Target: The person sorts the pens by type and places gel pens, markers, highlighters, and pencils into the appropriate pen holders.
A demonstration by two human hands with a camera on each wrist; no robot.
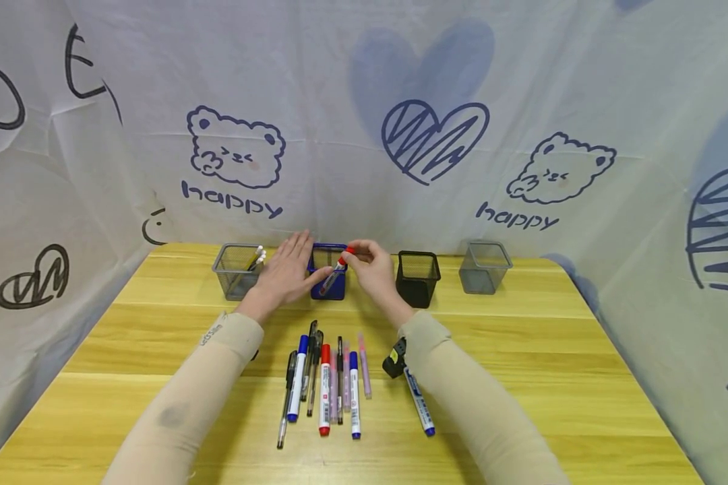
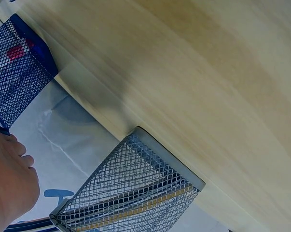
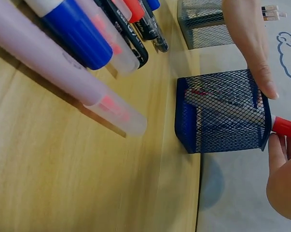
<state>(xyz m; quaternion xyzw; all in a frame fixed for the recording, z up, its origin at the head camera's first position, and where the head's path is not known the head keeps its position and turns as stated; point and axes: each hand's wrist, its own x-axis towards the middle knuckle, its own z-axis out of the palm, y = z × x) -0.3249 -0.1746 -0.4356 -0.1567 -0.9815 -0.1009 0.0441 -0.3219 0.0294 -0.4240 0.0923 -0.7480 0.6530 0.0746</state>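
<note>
A blue mesh pen holder (image 1: 337, 291) stands at the back of the table. My right hand (image 1: 373, 271) pinches a red-capped marker (image 1: 346, 256) by its cap end. Seen through the mesh in the right wrist view, the marker's white barrel (image 3: 232, 107) slants down inside the holder. My left hand (image 1: 285, 273) lies with its fingers straight at the holder's left side, its thumb along the rim. In the left wrist view, part of that hand (image 2: 12, 181) shows beside the blue mesh (image 2: 20, 67).
To the left stands a grey mesh holder (image 1: 233, 279) with several white-ended pencils (image 1: 259, 256). A black holder (image 1: 417, 286) and another grey one (image 1: 485, 273) are on the right. Several pens and markers (image 1: 324, 391) lie in front; a blue marker (image 1: 420, 404) lies by the right forearm.
</note>
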